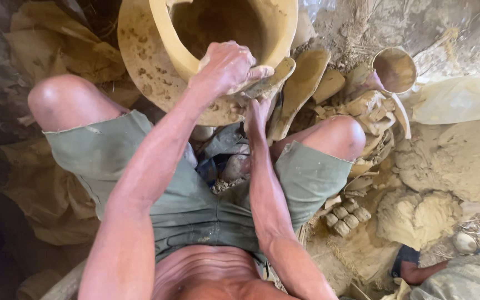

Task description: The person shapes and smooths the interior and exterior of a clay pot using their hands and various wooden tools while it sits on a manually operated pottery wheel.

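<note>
Head view crops the clay pot (226,33) at the top edge; it is tan, thick-walled, wet, standing between the knees. Left hand (226,65) curls closed over its near rim. Right hand (258,111) lies below, fingers' spread unclear.

Wet clay on nearly everything I see here.

The clay pot (223,33) looks damp and smooth-walled, matt ochre, on a clay-smeared disc (145,61) pitted with small dents. My left hand (226,66) is coated in pale slip; the right hand (256,111) is dusted with it. The wooden paddles (301,89) are caked and rough. The shorts (195,205) are matt green cloth with frayed hems. A clay lump (418,214) looks creased and soft, and the small bowl (394,69) holds muddy water.
</note>
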